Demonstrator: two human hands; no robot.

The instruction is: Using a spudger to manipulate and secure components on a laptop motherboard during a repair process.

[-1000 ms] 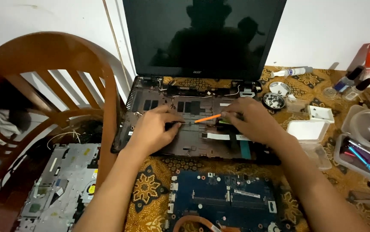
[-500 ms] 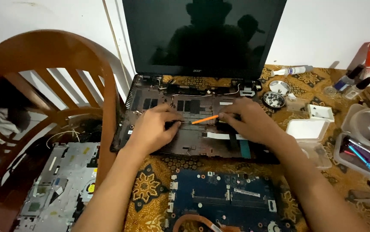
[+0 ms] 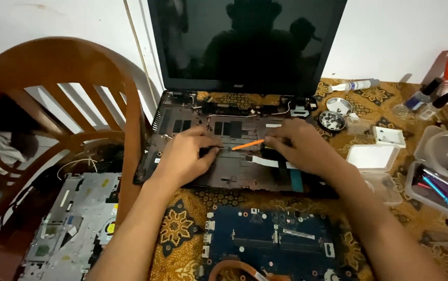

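Observation:
An opened laptop base lies on the patterned cloth, its dark screen standing upright behind. My left hand rests on the base, fingers pinching a small part near its middle. My right hand holds a thin orange tool whose tip points left toward my left fingers. A white flat ribbon cable lies under my right hand.
A blue circuit board lies near me. A wooden chair stands at left over a grey keyboard panel. At right are small white boxes, a round dish of screws, bottles and a clear tray of tools.

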